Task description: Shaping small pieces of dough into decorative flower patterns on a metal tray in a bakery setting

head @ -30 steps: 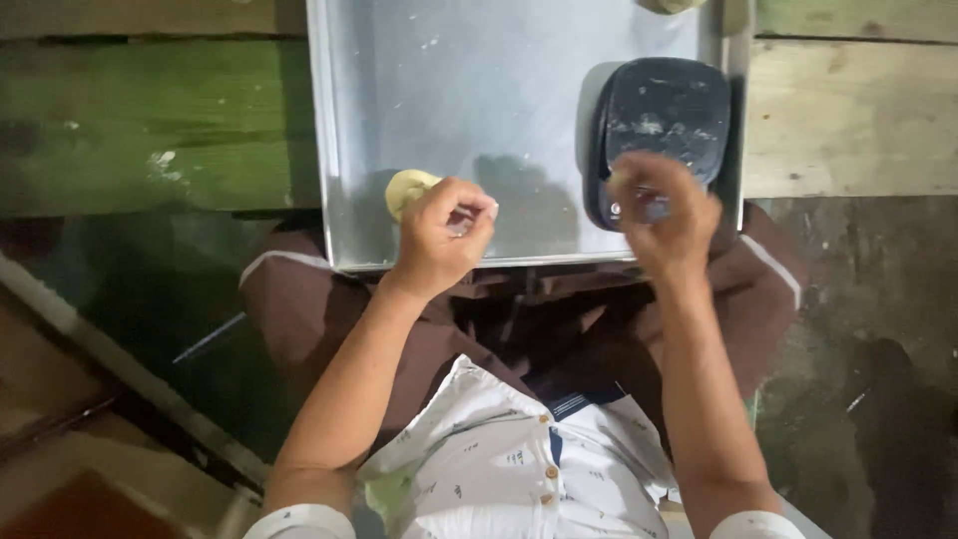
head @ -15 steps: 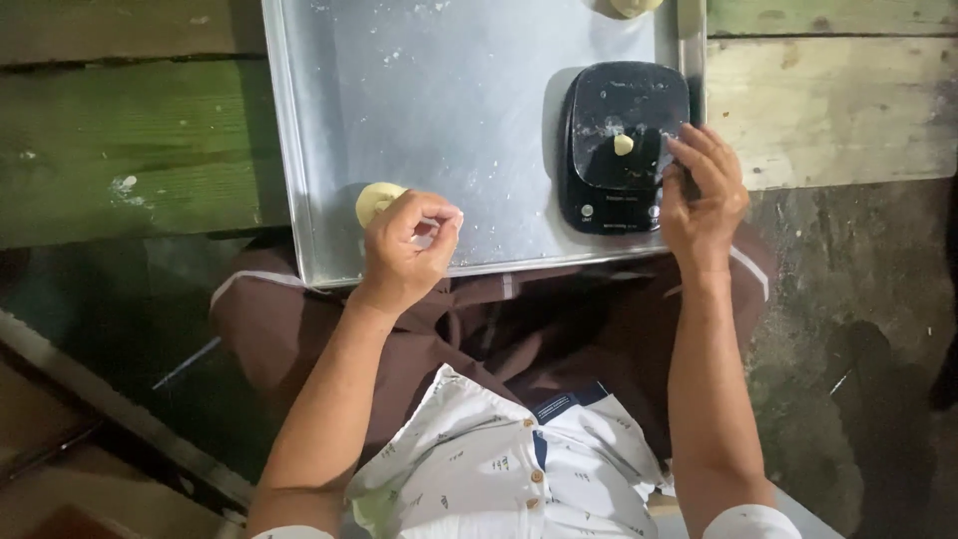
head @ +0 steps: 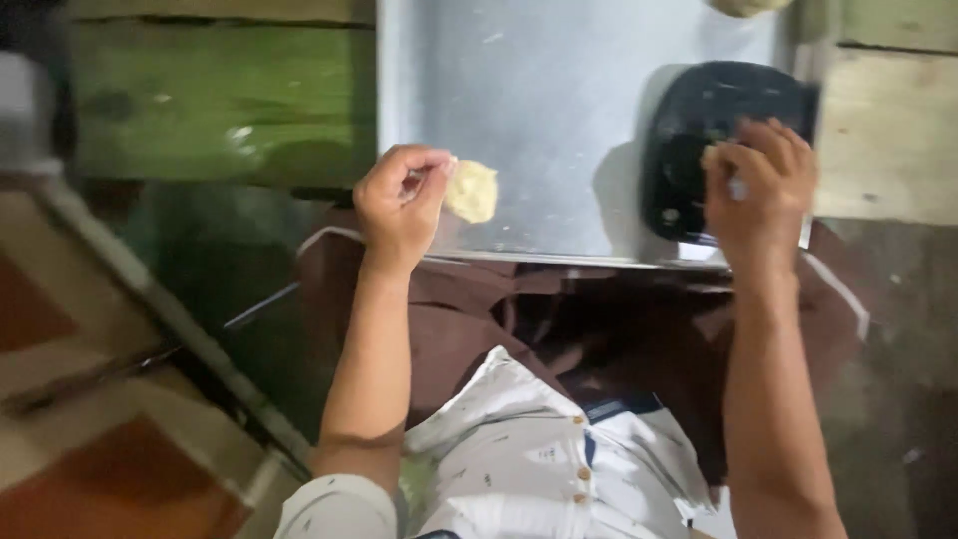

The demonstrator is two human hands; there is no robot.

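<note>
Now left hand [head: 397, 205] pinches dough [head: 471, 191] (pale), right hand [head: 756, 185] over black scale [head: 689, 140].

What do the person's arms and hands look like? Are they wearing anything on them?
Both forearms are bare, with no gloves on the left hand or the right hand. White shirt sleeves with tiny dark specks, pushed up to the elbows, show at the picture's bottom. No watch or rings are visible.
</note>
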